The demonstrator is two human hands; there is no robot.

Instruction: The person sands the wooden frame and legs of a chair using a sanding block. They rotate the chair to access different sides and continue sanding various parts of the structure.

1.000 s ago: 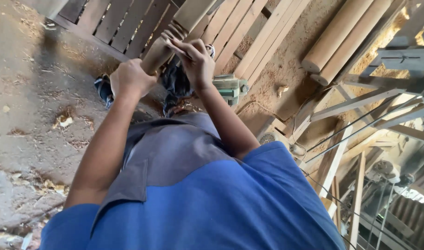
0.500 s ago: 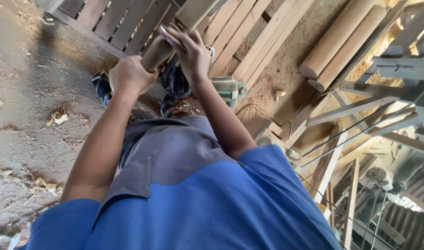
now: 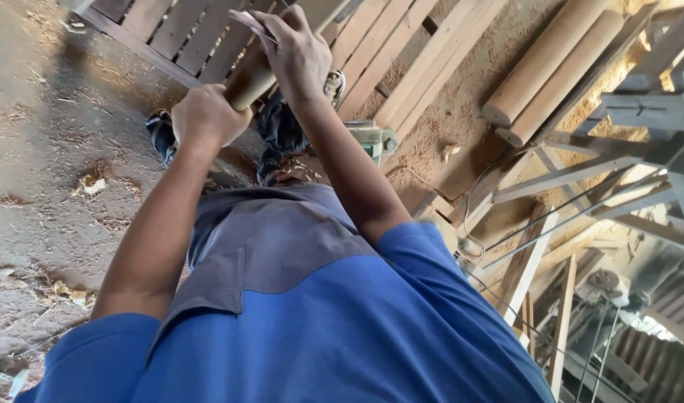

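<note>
My left hand (image 3: 205, 116) wraps the round, smooth tan wooden post (image 3: 254, 78); my right hand (image 3: 297, 52) presses a folded sandpaper sheet (image 3: 246, 20) onto it.

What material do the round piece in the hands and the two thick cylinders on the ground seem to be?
Round piece, gripped by the left hand: apparently bare wood, pale tan, matte. Two thick cylinders: probably unfinished wood too, the same dull tan, with flat cut ends and sawdust around.

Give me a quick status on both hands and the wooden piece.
Left hand gripping the round wooden post at its near end. Right hand pressed on top, thin sheet under fingers. Slatted pallet behind; nothing blocking.
</note>
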